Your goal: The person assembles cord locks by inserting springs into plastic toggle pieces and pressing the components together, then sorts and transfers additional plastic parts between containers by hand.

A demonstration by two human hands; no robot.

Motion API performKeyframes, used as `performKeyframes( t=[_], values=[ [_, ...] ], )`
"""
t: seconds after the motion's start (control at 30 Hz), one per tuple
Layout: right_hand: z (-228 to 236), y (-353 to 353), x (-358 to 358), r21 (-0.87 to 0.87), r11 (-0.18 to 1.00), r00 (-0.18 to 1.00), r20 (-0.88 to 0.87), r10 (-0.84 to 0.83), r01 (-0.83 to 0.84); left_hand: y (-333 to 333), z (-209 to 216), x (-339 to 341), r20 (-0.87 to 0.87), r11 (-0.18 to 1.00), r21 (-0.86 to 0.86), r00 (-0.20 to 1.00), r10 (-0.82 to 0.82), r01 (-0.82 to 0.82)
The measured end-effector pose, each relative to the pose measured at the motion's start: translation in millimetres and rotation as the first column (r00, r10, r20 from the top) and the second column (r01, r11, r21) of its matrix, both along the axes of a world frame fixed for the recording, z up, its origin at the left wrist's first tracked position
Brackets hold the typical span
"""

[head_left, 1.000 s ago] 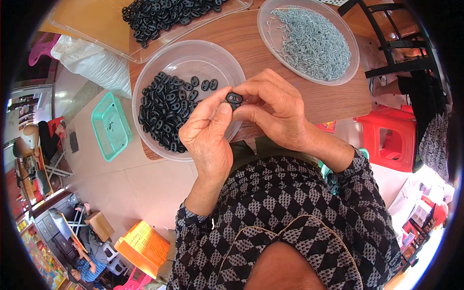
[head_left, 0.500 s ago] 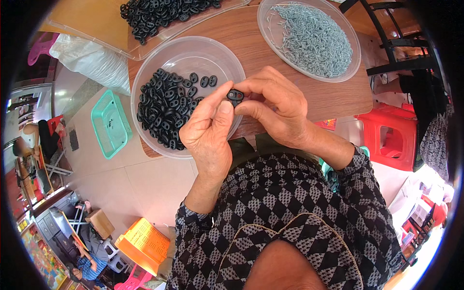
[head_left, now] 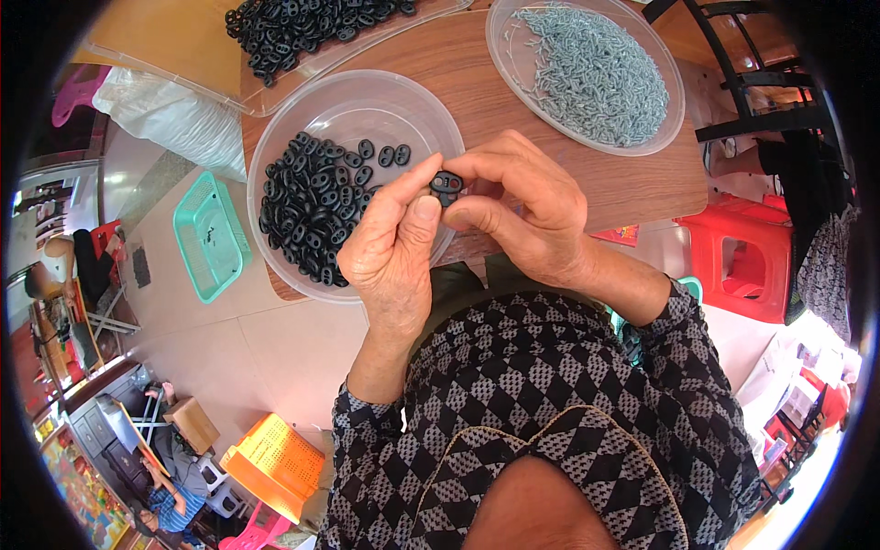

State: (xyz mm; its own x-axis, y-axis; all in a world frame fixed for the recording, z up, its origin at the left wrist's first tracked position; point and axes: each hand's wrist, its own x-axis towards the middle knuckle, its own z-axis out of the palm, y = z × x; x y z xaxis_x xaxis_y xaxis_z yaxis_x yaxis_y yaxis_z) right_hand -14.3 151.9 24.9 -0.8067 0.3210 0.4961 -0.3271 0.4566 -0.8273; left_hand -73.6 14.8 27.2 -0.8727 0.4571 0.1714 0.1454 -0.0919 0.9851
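Between my two hands is a small black two-hole cord lock [head_left: 446, 182], held over the near right rim of a round clear tub [head_left: 403, 94]. My left hand [head_left: 394, 247] pinches it from the left with thumb and forefinger. From the right, my right hand [head_left: 527, 206] closes its thumb and forefinger on its edge. Fingertips cover part of the piece. Many loose black two-hole pieces [head_left: 312, 206] lie heaped in the tub's left half, a few apart near the middle. A round clear tray [head_left: 506, 69] to the far right holds a pile of small grey springs [head_left: 596, 78].
More black pieces [head_left: 312, 27] fill a clear bin at the back of the wooden table [head_left: 632, 188]. On the floor at left stand a green basket [head_left: 183, 229] and an orange basket [head_left: 266, 467]. Red stools [head_left: 710, 247] stand at right. Other people sit at far left.
The black cord lock has turned and tilted between my fingertips, so more of its face shows. My right thumb has shifted slightly; my left hand has moved very little.
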Motion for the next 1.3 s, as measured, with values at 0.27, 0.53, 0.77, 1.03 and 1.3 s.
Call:
performKeyframes(
  t=[0.27,0.53,0.77,1.03,1.3],
  values=[
    [-5.8,-3.0,-0.8,0.082,0.996,0.997,-0.072,-0.026,0.032,3.4,-8.5,10.3,0.029,0.996,0.059,0.998,0.058,-0.06],
    [-11.3,-4.3,-0.9,0.14,0.989,0.989,-0.146,-0.034,0.055,4.2,-10.8,15.1,0.007,0.992,0.106,0.997,0.073,-0.073],
    [-7.6,-4.7,-0.8,0.179,0.981,0.984,-0.171,-0.048,0.079,7.3,-10.9,19.7,0.034,0.981,0.18,0.997,0.066,-0.071],
    [-10.1,-3.0,-6.2,0.214,0.97,0.959,-0.279,-0.053,0.116,16.5,-16.8,24.3,-0.019,0.961,0.249,0.992,0.126,-0.118],
    [11.4,5.6,1.7,0.224,0.962,0.95,-0.303,-0.081,0.154,24.0,16.2,29.2,-0.106,0.988,0.03,0.983,0.152,-0.15]
  ],
)
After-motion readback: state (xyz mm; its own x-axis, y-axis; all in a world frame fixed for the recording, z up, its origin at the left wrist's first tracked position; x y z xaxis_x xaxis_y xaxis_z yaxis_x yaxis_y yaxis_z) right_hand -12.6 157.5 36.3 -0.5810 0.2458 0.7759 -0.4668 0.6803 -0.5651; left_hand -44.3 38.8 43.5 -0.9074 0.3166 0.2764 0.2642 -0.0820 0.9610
